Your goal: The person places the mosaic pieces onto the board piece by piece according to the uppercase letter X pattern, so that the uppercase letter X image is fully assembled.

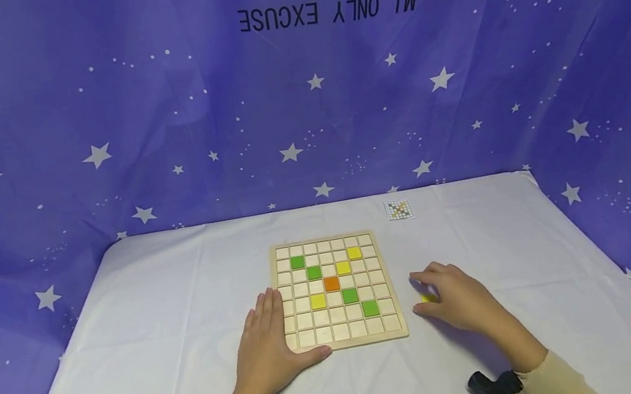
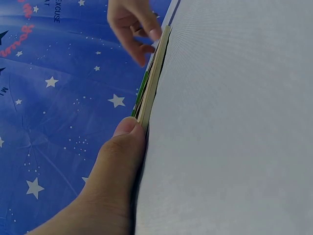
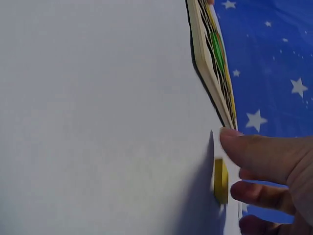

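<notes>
A square wooden grid board (image 1: 343, 344) lies flat on the white table. Green tiles (image 1: 350, 296), yellow tiles (image 1: 343, 267) and one orange tile (image 1: 331, 283) sit in its cells along two crossing diagonals. My left hand (image 1: 266, 350) rests against the board's left side, its fingers straight along that edge and the thumb at the near corner. To the right of the board, my right hand (image 1: 457, 299) hovers close over a loose yellow tile (image 3: 221, 181), thumb and fingers spread apart. In the right wrist view, the fingertips are just beside that tile.
A small printed card (image 1: 399, 210) with a coloured grid pattern lies beyond the board, toward the right. White cloth (image 1: 156, 338) covers the table, and a purple star-printed curtain (image 1: 289, 117) hangs behind it. Black straps with mounts (image 1: 493, 387) sit at both wrists.
</notes>
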The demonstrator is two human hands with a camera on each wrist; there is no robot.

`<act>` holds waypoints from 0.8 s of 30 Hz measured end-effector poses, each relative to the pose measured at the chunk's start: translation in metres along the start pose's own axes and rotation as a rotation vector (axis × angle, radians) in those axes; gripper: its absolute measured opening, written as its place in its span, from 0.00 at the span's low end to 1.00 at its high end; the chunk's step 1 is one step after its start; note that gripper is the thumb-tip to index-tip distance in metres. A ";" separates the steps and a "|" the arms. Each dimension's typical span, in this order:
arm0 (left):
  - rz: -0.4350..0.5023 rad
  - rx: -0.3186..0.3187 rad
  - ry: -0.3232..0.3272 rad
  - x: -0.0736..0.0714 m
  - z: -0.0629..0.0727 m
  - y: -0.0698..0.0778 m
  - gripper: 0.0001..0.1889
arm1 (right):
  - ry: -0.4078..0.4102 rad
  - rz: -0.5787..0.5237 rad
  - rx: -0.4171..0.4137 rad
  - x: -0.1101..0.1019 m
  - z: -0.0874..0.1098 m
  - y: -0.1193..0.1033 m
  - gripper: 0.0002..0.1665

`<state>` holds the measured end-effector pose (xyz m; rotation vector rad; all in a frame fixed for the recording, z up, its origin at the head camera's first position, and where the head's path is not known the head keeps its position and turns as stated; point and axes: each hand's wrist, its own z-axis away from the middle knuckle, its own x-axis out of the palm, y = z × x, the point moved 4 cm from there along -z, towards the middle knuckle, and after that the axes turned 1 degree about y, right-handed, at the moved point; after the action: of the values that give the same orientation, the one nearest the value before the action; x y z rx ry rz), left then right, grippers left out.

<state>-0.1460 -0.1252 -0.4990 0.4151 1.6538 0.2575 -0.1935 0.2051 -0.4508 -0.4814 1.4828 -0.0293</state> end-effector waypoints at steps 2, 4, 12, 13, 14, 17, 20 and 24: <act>0.000 0.000 -0.001 0.000 0.000 0.000 0.76 | -0.002 0.012 0.004 -0.002 0.003 0.006 0.33; -0.001 -0.002 -0.003 0.000 0.000 0.000 0.76 | 0.002 0.012 0.007 -0.003 0.006 0.010 0.30; -0.008 -0.002 -0.005 -0.001 0.000 0.001 0.76 | 0.039 -0.008 -0.016 -0.001 0.007 0.016 0.16; -0.009 -0.001 -0.004 -0.001 0.000 0.001 0.76 | 0.047 0.006 -0.027 -0.001 0.006 0.016 0.15; -0.010 -0.001 -0.005 -0.001 0.000 0.001 0.76 | 0.054 0.024 -0.040 0.000 0.005 0.015 0.15; -0.009 -0.002 -0.007 -0.002 0.001 0.001 0.75 | 0.075 0.093 -0.085 0.001 0.003 0.010 0.14; -0.007 -0.003 -0.005 -0.002 0.001 0.001 0.75 | 0.097 0.161 -0.121 0.001 0.001 0.005 0.13; -0.008 -0.002 -0.006 -0.001 0.001 0.001 0.76 | 0.138 0.209 -0.144 0.000 -0.002 -0.002 0.12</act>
<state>-0.1453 -0.1251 -0.4975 0.4072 1.6491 0.2523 -0.1948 0.2025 -0.4498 -0.4452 1.6719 0.2144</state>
